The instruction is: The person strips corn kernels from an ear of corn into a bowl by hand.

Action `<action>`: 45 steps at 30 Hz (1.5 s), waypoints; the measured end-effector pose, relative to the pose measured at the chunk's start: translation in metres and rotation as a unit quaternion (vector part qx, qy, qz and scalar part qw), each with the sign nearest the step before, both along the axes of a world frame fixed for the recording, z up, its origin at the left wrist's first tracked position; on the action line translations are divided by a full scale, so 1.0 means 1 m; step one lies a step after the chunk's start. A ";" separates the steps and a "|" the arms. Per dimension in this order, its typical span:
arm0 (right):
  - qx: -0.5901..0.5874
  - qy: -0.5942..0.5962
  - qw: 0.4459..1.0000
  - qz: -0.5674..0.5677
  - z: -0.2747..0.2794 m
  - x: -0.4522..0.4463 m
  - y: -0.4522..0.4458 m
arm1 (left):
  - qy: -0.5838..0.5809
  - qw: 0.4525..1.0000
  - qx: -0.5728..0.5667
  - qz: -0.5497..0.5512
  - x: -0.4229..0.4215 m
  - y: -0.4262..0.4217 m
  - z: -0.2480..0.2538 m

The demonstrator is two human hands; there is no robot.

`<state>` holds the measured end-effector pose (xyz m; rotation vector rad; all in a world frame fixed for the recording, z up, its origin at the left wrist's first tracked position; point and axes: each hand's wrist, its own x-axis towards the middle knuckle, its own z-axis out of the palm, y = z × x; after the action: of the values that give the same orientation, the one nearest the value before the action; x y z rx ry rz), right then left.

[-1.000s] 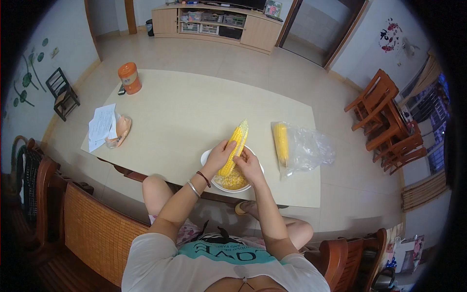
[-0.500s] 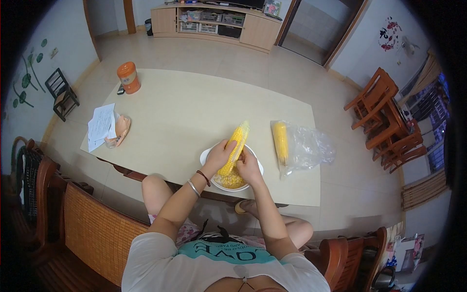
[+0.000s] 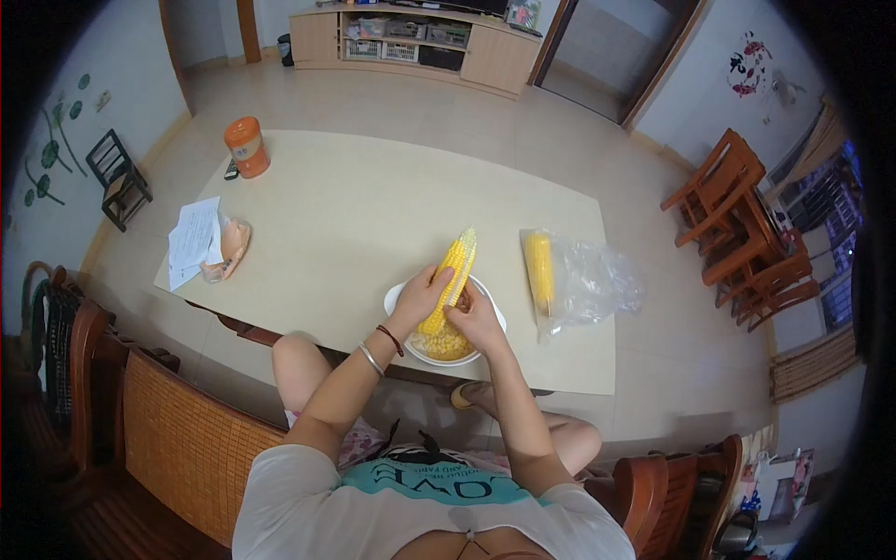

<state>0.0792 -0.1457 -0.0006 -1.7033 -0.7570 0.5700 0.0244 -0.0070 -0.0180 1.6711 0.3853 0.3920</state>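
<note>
cob (image 3: 460, 257) shifted, left hand (image 3: 422, 297) clasping it, right hand (image 3: 478, 322), grip unclear, kernels (image 3: 443, 347) in bowl (image 3: 392, 299), corn (image 3: 539, 269) in bag (image 3: 593, 280)

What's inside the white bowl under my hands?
Loose yellow kernels lie inside the white bowl. Your left hand, right hand and the corn cob cover part; anything beneath the top kernels is hidden too.

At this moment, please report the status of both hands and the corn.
Left hand around corn cob; right hand against its side. Cob slanted, lower end over bowl of loose kernels. Nothing seen in the way.
</note>
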 end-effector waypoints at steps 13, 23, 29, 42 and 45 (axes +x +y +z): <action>-0.010 -0.001 1.000 -0.004 0.007 -0.003 -0.001 | -0.011 0.998 -0.064 -0.004 0.004 0.001 -0.011; -0.037 -0.066 0.997 0.001 0.012 -0.007 0.000 | 0.029 1.000 0.000 -0.010 0.002 0.002 -0.004; -0.079 -0.062 0.995 -0.004 0.018 -0.007 -0.002 | 0.005 0.995 -0.095 -0.013 0.002 0.000 -0.003; -0.022 -0.035 0.998 0.037 0.005 -0.003 0.001 | 0.030 0.996 -0.084 -0.019 0.003 0.003 -0.007; -0.014 -0.014 0.999 0.036 0.004 -0.004 0.002 | 0.033 0.999 -0.041 -0.007 0.002 0.001 -0.003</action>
<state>0.0754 -0.1435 0.0032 -1.7187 -0.8375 0.6097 0.0268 -0.0057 -0.0212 1.6084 0.4327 0.3075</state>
